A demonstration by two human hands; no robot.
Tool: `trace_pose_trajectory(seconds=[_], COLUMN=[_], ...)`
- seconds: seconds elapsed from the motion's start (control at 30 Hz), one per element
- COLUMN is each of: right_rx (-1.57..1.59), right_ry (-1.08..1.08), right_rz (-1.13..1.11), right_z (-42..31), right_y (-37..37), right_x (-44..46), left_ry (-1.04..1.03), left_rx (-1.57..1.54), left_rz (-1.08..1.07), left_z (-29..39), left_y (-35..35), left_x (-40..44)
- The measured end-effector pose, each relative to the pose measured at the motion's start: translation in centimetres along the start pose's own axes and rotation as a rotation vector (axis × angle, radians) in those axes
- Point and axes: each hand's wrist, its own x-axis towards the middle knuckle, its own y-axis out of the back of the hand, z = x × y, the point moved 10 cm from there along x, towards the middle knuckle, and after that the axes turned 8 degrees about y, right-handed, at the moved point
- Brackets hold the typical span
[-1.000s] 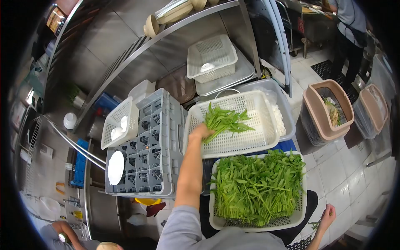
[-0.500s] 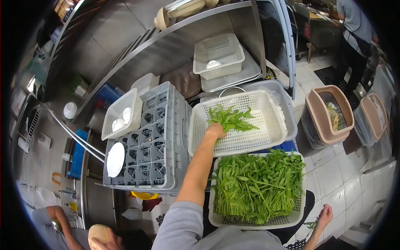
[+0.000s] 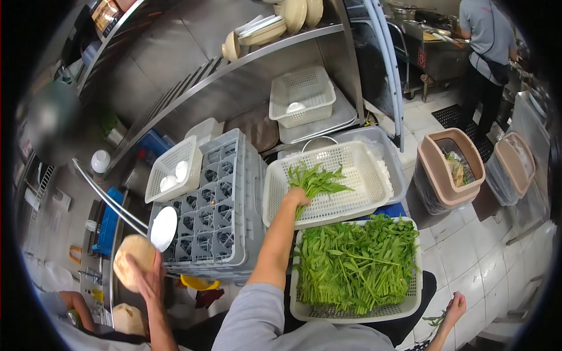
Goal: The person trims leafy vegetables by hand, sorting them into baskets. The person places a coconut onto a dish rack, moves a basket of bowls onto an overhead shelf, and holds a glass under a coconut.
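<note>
My left hand [image 3: 298, 198] is closed around the stems of a small bunch of leafy greens [image 3: 319, 180], inside a white perforated basket [image 3: 357, 202]. In front of my body, a second white basket [image 3: 355, 315] is heaped with long-stemmed leafy greens [image 3: 357, 263]. Off to the lower right, my right hand [image 3: 456, 305] is closed with its fingers curled in. A green sprig [image 3: 434, 320] hangs beside its wrist and seems to be held by it, though the stem is hidden.
At left, a co-worker's hand [image 3: 146, 278] holds a pale, peeled coconut-like thing [image 3: 134, 263]. Grey glass racks [image 3: 239, 234] carry a white plate [image 3: 164, 228] and a basket of small bowls [image 3: 174, 149]. Brown bins [image 3: 430, 149] stand at right, near another person [image 3: 489, 41].
The co-worker's hand has risen from the lower left with the coconut-like thing, now beside the plate. My view has shifted slightly. My left hand still holds the bunch in the basket.
</note>
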Motion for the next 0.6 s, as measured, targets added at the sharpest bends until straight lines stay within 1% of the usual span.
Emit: trace_pose_trajectory(seconds=[0.07, 0.13, 0.17, 0.23, 0.27, 0.33, 0.37, 0.43, 0.47, 0.53, 0.57, 0.6], right_rx=[0.02, 0.038, 0.024, 0.013, 0.001, -0.02, -0.011, 0.003, -0.002, -0.006, 0.01, 0.037], right_ry=[-0.007, -0.016, -0.033, -0.049, -0.044, -0.047, -0.043, -0.041, -0.039, -0.042, -0.055, -0.061], right_rz=[0.0, -0.012, -0.012, -0.013, -0.012, -0.017, -0.027, -0.038, -0.048, -0.061, -0.058, -0.054], right_z=[-0.1, 0.2, 0.6, 1.0, 1.0, 1.1, 1.2, 1.7, 1.9, 2.2, 2.1, 1.8], right_y=[0.2, 0.1, 0.1, -0.4, -0.6, -0.5, -0.8, -1.5, -1.5, -2.2, -2.3, -2.8], right_x=[-0.2, -0.3, -0.3, -0.1, -0.1, -0.1, 0.1, 0.7, 0.9, 0.9, 0.9, 1.1], left_ry=[0.0, 0.07, 0.073, 0.071, 0.074, 0.054, 0.058, 0.025, 0.034, 0.211, 0.224, 0.234], left_rx=[0.035, -0.055, -0.057, 0.059, 0.059, -0.106, -0.103, -0.049, -0.048, -0.175, -0.174, -0.219], left_rz=[-0.018, 0.02, 0.02, 0.294, 0.292, 0.018, 0.017, 0.089, 0.08, -0.049, -0.064, -0.128], left_z=[0.6, 0.4, 0.6, 1.0, 1.0, 0.7, 0.6, 0.7, 0.5, -1.5, -2.1, -2.6], left_y=[-0.3, -0.3, -0.8, 1.3, 1.9, 0.2, 0.0, 0.5, 1.1, 1.8, 1.1, 0.7], left_x=[0.2, 0.6, 0.6, -0.2, -0.4, -0.1, -0.3, -0.4, -1.6, -2.7, -2.9, -3.2])
